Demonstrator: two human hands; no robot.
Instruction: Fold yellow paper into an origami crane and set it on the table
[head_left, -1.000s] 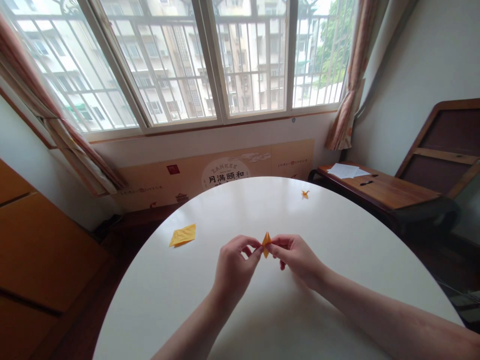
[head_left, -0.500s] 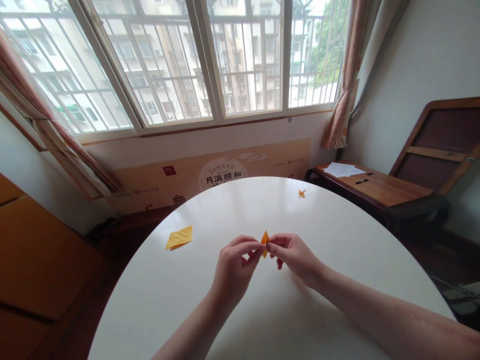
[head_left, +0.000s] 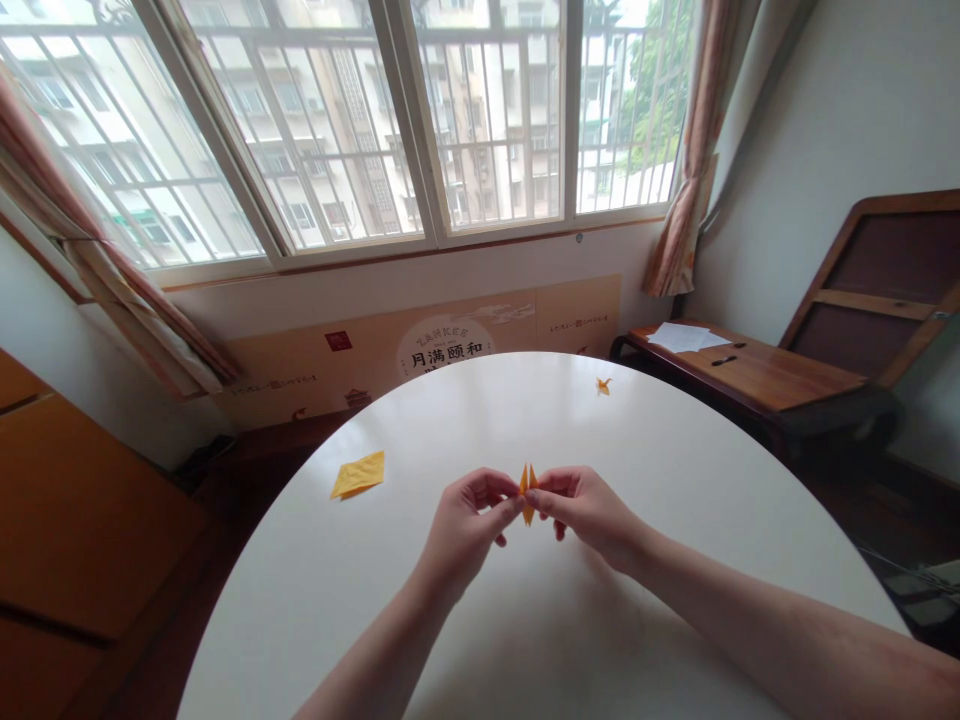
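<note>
From where I stood, the left hand (head_left: 465,515) had its thumb and forefinger pinched on one side of a small folded piece of orange paper (head_left: 528,513), the rest of its fingers loosely curled underneath. The right hand (head_left: 589,500) faced it, gripping the paper's other side the same way, thumb nearest the person, fingers bent in behind. The paper stood upright between the two sets of fingertips, narrow points showing above and below them, the upper pair parted by a slim gap. Both hands were over a round white table (head_left: 450,420).

Left of the left hand, and a bit farther out, lay some yellow paper (head_left: 358,475), well apart from it; whether that was one folded sheet or several, I couldn't tell. Beyond the right hand, near the table's far edge, sat a little orange folded bird (head_left: 603,386). Farther off, to the right hand's right, white sheets (head_left: 686,338) rested on a low wooden bench (head_left: 802,382).
</note>
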